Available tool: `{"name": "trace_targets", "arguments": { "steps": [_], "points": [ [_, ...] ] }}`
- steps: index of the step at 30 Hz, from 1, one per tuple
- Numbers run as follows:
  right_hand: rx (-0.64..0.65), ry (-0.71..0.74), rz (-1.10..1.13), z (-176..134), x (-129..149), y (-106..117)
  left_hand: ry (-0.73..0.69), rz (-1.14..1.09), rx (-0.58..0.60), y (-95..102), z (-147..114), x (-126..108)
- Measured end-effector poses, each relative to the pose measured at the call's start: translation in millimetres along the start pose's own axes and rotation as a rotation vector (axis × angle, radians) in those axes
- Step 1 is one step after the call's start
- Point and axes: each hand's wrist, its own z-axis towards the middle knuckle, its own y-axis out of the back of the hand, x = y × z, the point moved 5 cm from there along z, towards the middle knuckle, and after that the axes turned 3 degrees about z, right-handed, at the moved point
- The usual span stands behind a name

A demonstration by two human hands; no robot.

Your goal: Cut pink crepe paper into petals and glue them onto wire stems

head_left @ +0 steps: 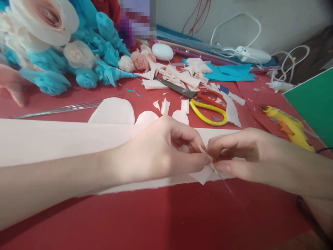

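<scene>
My left hand (171, 149) and my right hand (239, 152) meet over a long sheet of pale crepe paper (39, 142). Between their fingertips is a thin wire (229, 189) with a narrow cream paper strip (202, 149) at its top. The wire slants down to the right, out over the red table. Thumb and fingers of the left hand pinch the strip; those of the right pinch the wire close beside it. Just below the fingers, a small pale paper piece (203, 176) sticks out. Both palms are hidden.
Behind the sheet lie cut rounded paper petals (113, 111), scissors (187, 93) with red and yellow handles, and paper scraps (179, 74). Metal wires (59, 109) and crepe flowers (85, 52) are left; another person's hand (14, 83) shows there. A yellow glue gun (288, 125) lies right.
</scene>
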Motion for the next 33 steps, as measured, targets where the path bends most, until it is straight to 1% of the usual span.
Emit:
{"name": "trace_targets", "arguments": {
  "steps": [3, 8, 12, 14, 18, 21, 24, 27, 33],
  "points": [
    [0.009, 0.018, -0.008, 1.4, 0.6, -0.6, -0.01, 0.023, 0.003, -0.3, -0.3, -0.5],
    [0.006, -0.004, -0.045, 1.8, 0.3, -0.1, -0.049, 0.036, -0.009, 0.1, -0.3, -0.9],
    [0.04, 0.056, -0.074, 1.5, -2.2, 2.7, -0.086, 0.039, -0.029, 0.7, 0.2, 0.0],
    [0.06, 0.092, -0.032, 2.1, -2.7, 3.9, -0.084, 0.031, -0.036, 0.8, 0.3, 0.9],
    [0.088, 0.121, 0.138, 4.6, -0.7, 4.3, -0.065, 0.016, -0.031, 1.0, 0.2, 1.3],
    [0.093, 0.135, 0.184, 4.2, 1.8, 4.7, -0.052, 0.009, -0.023, 1.2, -0.3, 1.1],
    [0.088, 0.133, 0.17, 0.9, 2.9, 7.0, -0.068, 0.021, -0.06, 3.5, -1.3, -0.4],
    [0.087, 0.102, 0.124, -2.6, 2.8, 9.7, -0.078, -0.004, -0.09, 5.4, -2.0, -1.9],
    [0.049, 0.07, -0.034, 0.1, -0.1, 17.0, -0.06, -0.097, -0.094, 7.6, -2.0, -1.9]
  ]
}}
